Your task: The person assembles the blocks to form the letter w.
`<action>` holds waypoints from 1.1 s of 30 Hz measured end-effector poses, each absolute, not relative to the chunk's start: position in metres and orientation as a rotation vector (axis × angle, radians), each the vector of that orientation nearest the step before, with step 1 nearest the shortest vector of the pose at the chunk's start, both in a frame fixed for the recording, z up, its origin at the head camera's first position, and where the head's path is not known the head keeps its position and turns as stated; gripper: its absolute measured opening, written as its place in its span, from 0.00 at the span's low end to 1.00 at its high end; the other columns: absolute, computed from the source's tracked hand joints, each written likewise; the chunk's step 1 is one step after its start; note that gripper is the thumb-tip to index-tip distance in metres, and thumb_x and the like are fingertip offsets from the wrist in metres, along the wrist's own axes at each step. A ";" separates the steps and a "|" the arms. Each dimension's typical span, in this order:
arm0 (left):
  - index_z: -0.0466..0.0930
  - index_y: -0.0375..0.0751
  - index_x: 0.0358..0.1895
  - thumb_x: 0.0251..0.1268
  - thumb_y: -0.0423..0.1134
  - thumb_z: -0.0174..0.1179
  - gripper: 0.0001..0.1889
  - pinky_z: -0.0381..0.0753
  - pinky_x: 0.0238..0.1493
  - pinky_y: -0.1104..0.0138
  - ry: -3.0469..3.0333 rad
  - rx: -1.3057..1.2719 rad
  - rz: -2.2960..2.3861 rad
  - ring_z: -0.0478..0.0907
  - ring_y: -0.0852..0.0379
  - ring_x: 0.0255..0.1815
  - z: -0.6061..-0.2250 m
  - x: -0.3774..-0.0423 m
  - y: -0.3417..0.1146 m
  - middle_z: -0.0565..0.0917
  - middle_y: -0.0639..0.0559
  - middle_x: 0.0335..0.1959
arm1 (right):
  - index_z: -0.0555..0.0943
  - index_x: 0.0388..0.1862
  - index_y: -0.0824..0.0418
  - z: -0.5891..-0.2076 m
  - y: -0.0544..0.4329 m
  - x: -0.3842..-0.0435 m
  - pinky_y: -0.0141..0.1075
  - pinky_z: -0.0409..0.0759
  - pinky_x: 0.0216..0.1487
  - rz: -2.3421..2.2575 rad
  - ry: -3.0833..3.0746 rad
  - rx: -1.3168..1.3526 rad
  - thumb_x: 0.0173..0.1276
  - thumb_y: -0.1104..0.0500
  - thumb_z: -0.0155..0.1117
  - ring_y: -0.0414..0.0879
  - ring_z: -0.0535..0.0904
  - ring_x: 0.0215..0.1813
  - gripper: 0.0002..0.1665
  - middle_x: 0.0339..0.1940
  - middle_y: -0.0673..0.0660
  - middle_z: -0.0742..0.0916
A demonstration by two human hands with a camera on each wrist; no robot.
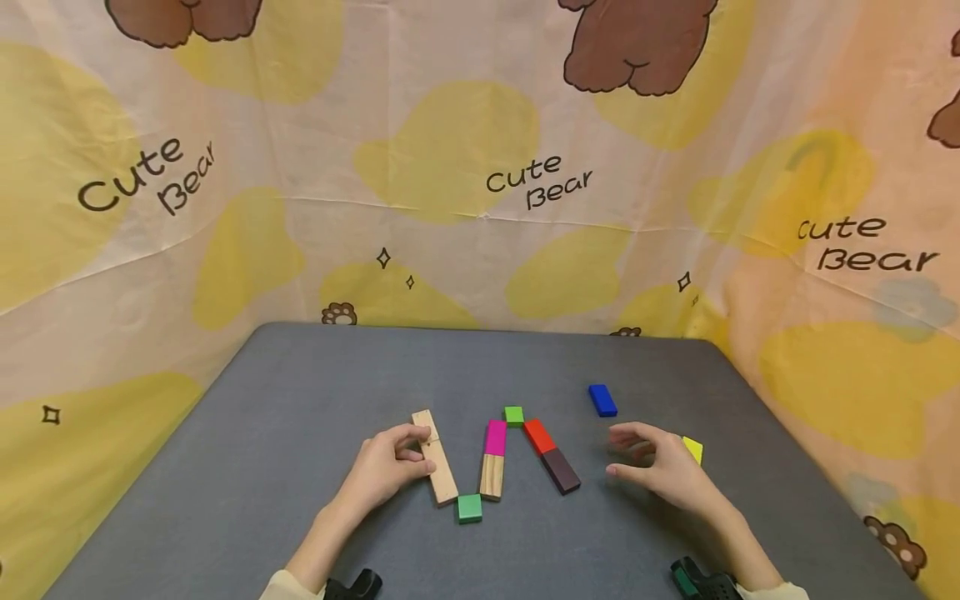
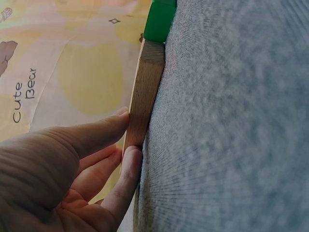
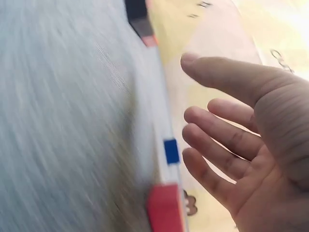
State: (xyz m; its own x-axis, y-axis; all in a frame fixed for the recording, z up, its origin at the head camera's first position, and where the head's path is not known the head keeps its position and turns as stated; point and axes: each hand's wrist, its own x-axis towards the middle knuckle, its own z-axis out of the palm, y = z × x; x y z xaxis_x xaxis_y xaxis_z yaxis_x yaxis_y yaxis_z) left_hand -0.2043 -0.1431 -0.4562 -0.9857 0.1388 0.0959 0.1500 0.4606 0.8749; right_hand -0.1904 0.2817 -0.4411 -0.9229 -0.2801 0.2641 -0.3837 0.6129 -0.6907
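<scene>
The pale wooden strip point(image 1: 443, 482), apparently two blocks end to end, lies flat on the grey table point(image 1: 300, 400), its near end against the green block point(image 1: 469, 509). The left hand point(image 1: 381, 468) holds it with bent thumb and fingertips; the right hand point(image 1: 669, 468) holds nothing, digits apart. The wood is judged light, rigid, durable, slightly slippery, and best gripped along its long sides.

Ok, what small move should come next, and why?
I'd probably reach the right hand toward the blue block: that hand holds nothing, and the blue block lies just beyond its fingers, apart from the zigzag of blocks.
</scene>
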 end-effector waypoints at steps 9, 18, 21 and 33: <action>0.83 0.41 0.54 0.51 0.33 0.76 0.23 0.81 0.39 0.62 -2.668 -0.253 -1.617 0.84 0.59 0.39 -0.457 -0.203 -0.145 0.84 0.49 0.51 | 0.85 0.46 0.58 -0.434 0.335 -0.189 0.37 0.80 0.42 1.113 -2.713 0.446 0.58 0.50 0.77 0.44 0.81 0.40 0.20 0.40 0.50 0.87; 0.84 0.41 0.53 0.51 0.34 0.76 0.23 0.80 0.38 0.62 -2.678 -0.250 -1.619 0.83 0.59 0.38 -0.457 -0.205 -0.144 0.84 0.49 0.51 | 0.84 0.49 0.63 -0.445 0.370 -0.195 0.35 0.80 0.40 1.366 -2.735 0.614 0.57 0.61 0.78 0.50 0.81 0.41 0.21 0.44 0.58 0.87; 0.84 0.41 0.53 0.50 0.34 0.76 0.23 0.81 0.38 0.62 -2.675 -0.251 -1.613 0.83 0.59 0.38 -0.457 -0.205 -0.144 0.85 0.49 0.51 | 0.83 0.50 0.64 -0.446 0.375 -0.196 0.35 0.80 0.38 1.409 -2.732 0.657 0.55 0.63 0.78 0.50 0.80 0.41 0.22 0.44 0.60 0.87; 0.84 0.41 0.53 0.51 0.34 0.76 0.23 0.81 0.40 0.61 -2.687 -0.248 -1.599 0.83 0.59 0.39 -0.455 -0.204 -0.143 0.85 0.50 0.50 | 0.82 0.51 0.65 -0.449 0.378 -0.197 0.35 0.77 0.32 1.467 -2.748 0.754 0.55 0.66 0.78 0.49 0.78 0.38 0.23 0.44 0.62 0.86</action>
State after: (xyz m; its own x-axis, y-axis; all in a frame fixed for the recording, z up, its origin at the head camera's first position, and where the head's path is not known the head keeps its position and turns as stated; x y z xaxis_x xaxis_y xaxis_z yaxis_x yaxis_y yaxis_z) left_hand -0.2042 -0.1435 -0.4554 -0.9875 0.1326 0.0848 0.1378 0.4679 0.8730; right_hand -0.1967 0.3781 -0.4487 -0.8874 -0.4320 0.1609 -0.3741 0.4710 -0.7989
